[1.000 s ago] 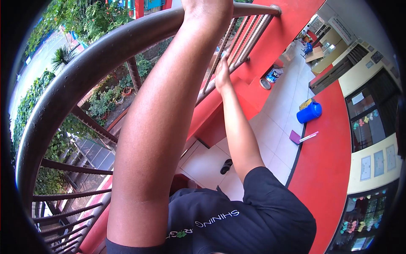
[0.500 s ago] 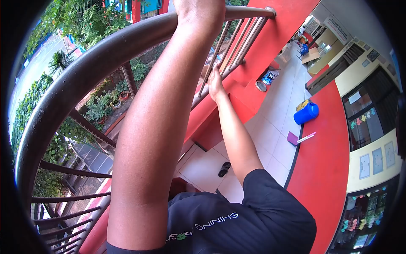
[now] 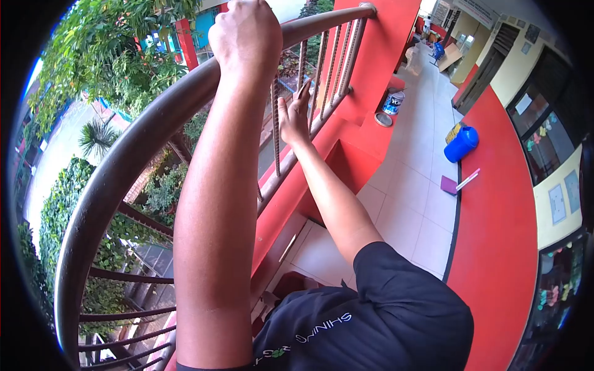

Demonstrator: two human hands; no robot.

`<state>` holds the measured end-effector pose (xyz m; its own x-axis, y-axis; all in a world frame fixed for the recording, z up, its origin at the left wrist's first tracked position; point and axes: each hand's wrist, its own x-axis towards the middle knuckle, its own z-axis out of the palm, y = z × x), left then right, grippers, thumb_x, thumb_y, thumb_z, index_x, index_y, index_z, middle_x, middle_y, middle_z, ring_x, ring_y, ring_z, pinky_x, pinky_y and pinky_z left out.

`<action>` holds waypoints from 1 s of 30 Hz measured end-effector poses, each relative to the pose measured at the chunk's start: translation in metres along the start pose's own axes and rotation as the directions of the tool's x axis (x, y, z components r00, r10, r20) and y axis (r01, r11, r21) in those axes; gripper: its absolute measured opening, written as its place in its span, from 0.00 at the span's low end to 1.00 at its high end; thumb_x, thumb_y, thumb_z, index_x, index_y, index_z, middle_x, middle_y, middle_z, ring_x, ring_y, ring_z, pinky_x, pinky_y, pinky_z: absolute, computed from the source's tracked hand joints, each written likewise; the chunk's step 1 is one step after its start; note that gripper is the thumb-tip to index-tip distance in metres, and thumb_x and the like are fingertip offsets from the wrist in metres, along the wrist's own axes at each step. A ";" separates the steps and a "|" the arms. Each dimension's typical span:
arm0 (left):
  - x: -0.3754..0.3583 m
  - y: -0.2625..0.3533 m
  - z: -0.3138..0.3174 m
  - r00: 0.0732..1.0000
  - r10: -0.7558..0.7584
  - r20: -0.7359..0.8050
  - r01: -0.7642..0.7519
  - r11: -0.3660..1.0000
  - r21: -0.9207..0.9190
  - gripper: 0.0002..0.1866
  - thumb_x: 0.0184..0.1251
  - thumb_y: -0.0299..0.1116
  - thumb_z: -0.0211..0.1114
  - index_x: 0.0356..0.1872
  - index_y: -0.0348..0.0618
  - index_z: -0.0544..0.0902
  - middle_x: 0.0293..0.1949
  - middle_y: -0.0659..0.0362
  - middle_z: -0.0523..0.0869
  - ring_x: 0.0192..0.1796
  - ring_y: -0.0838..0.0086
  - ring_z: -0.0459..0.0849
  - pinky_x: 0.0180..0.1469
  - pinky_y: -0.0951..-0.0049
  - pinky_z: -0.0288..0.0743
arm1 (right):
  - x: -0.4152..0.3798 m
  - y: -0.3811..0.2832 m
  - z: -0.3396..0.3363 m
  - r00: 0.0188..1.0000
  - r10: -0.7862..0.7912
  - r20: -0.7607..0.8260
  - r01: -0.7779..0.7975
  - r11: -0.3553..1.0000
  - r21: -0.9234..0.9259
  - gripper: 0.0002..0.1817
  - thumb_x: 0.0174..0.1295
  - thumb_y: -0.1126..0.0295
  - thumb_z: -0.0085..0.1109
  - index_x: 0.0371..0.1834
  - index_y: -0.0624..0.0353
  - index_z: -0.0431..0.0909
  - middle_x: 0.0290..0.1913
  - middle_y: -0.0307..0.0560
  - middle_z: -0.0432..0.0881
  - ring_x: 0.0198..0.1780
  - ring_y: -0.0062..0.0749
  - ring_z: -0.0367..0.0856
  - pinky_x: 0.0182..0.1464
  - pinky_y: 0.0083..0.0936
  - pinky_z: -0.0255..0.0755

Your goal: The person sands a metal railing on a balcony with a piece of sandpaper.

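My left hand [image 3: 246, 38] is closed over the thick dark handrail [image 3: 145, 120] of a curved metal railing, at the top of the view. Lower and to the right, my right hand [image 3: 294, 119] is among the thin ribbed upright bars [image 3: 276, 133]. Its thumb points up and its fingers curl near one bar. A thin brown edge shows at those fingers; I cannot make out whether it is a held thing. My left forearm hides part of the railing.
A red wall ledge [image 3: 346, 133] runs below the bars, with a paint can [image 3: 393, 102] and a round lid [image 3: 383, 119] on it. A blue container [image 3: 461, 144] and a purple dustpan [image 3: 449, 185] are along the tiled corridor. A person [image 3: 427, 25] is far off. Plants grow outside.
The view has shifted, showing more of my left fist. My right hand appears further left along the bars, its fingers now more visible. The black slipper on the floor has left view.
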<state>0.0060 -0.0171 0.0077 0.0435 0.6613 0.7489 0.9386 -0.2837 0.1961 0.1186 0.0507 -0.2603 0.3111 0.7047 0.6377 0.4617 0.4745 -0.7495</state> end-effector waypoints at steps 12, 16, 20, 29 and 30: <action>0.004 0.007 0.008 0.991 -0.019 -0.132 0.018 1.000 -0.007 0.10 0.70 0.28 0.57 0.37 0.38 0.88 0.40 0.46 0.90 0.45 0.54 0.92 0.46 0.57 0.86 | 0.009 0.034 -0.023 0.995 0.093 0.032 -0.099 0.927 0.361 0.26 0.85 0.57 0.39 0.75 0.63 0.68 0.53 0.51 0.86 0.52 0.32 0.84 0.60 0.30 0.77; 0.005 0.009 0.010 0.991 -0.020 -0.130 0.019 1.000 -0.014 0.11 0.70 0.28 0.57 0.35 0.38 0.88 0.39 0.45 0.90 0.43 0.54 0.92 0.46 0.58 0.86 | 0.073 -0.013 -0.056 0.969 0.155 0.194 -0.243 0.744 0.622 0.41 0.81 0.35 0.27 0.57 0.63 0.81 0.35 0.45 0.88 0.36 0.28 0.86 0.46 0.27 0.81; 0.004 0.009 0.009 0.995 -0.031 -0.097 0.030 1.000 -0.006 0.11 0.69 0.28 0.58 0.32 0.38 0.88 0.38 0.45 0.90 0.43 0.54 0.92 0.46 0.58 0.86 | 0.096 -0.023 -0.065 0.923 0.064 0.379 -0.349 0.556 0.754 0.52 0.72 0.23 0.20 0.53 0.62 0.81 0.35 0.48 0.86 0.33 0.33 0.85 0.44 0.32 0.80; 0.006 0.008 0.008 0.998 -0.019 -0.066 0.012 0.994 -0.105 0.12 0.68 0.28 0.59 0.34 0.37 0.90 0.36 0.45 0.91 0.41 0.54 0.93 0.47 0.57 0.85 | 0.113 0.005 -0.070 0.818 0.084 0.569 -0.481 0.643 0.596 0.59 0.60 0.13 0.22 0.41 0.63 0.83 0.32 0.49 0.83 0.33 0.38 0.83 0.43 0.39 0.78; 0.008 0.009 0.008 0.998 -0.049 -0.049 0.043 0.992 -0.116 0.12 0.68 0.29 0.59 0.33 0.37 0.90 0.38 0.45 0.92 0.43 0.55 0.93 0.48 0.58 0.85 | 0.137 -0.018 -0.077 0.820 0.005 0.572 -0.429 0.668 0.608 0.62 0.57 0.11 0.21 0.45 0.65 0.82 0.34 0.50 0.85 0.37 0.39 0.85 0.45 0.40 0.79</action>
<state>0.0174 -0.0090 0.0109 -0.0191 0.6395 0.7686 0.8936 -0.3339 0.3000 0.2173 0.0982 -0.1454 -0.2182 0.8822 0.4173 -0.3302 0.3357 -0.8822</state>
